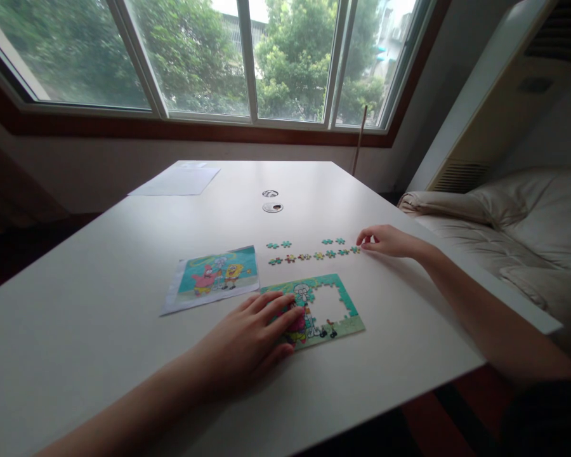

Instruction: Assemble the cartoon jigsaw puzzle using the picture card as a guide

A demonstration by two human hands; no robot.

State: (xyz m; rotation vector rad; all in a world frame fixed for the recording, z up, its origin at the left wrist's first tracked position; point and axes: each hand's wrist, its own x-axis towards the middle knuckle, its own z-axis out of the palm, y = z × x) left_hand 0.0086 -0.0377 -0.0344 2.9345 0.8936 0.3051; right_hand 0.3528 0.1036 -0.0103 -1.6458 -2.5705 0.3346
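My left hand [261, 327] lies flat on the left part of a jigsaw puzzle [347, 329], fingers stretched out and covering some of its cartoon picture. The puzzle has a jagged gap right of its middle, where the white table shows through. Past it, several loose puzzle pieces [318, 256] lie in two rows. At the right end of the nearer row, my right hand [385, 242] has its fingers curled and the tips down at the last puzzle piece [355, 250]. Left of the puzzle rests a creased picture sheet [219, 276] with similar cartoon figures.
Everything lies on a white table [99, 330]. White paper [176, 180] is at its far left corner, and two round cable holes [273, 207] are set farther back. A beige leather sofa [518, 222] stands to the right, and a window [204, 57] beyond.
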